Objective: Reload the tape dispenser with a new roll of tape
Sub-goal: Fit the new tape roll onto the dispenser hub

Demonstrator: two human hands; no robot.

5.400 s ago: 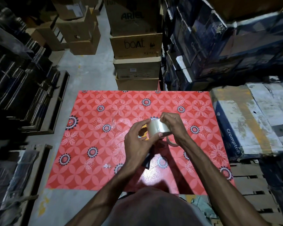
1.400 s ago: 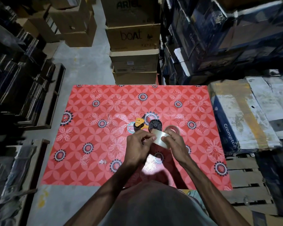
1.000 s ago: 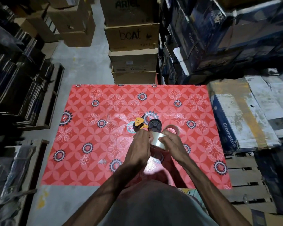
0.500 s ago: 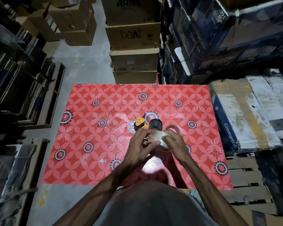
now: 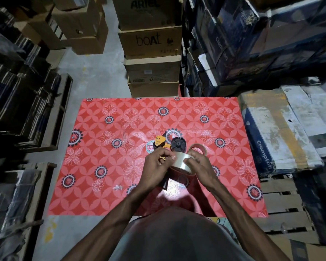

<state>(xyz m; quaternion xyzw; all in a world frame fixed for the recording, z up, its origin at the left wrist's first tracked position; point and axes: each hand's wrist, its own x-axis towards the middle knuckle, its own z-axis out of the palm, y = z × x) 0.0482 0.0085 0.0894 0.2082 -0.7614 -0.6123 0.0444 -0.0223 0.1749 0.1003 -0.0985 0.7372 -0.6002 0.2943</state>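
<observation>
Above the table [image 5: 94, 185] middle, both hands [image 5: 154, 170] grip the tape roll [image 5: 181, 162]

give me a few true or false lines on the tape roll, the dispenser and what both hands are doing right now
1. Both hands hold the clear tape roll above the table. True: the left hand and right hand grip it from either side.
2. The tape dispenser is in the left hand. False: it lies on the red patterned table, just beyond the hands.
3. The dispenser's black wheel is bare. True: no roll sits on it.
4. The empty cardboard ring lies left of the dispenser. False: it lies to its right.
5. The box marked boAt stands on the table. False: it is stacked on other boxes behind the table.
</observation>
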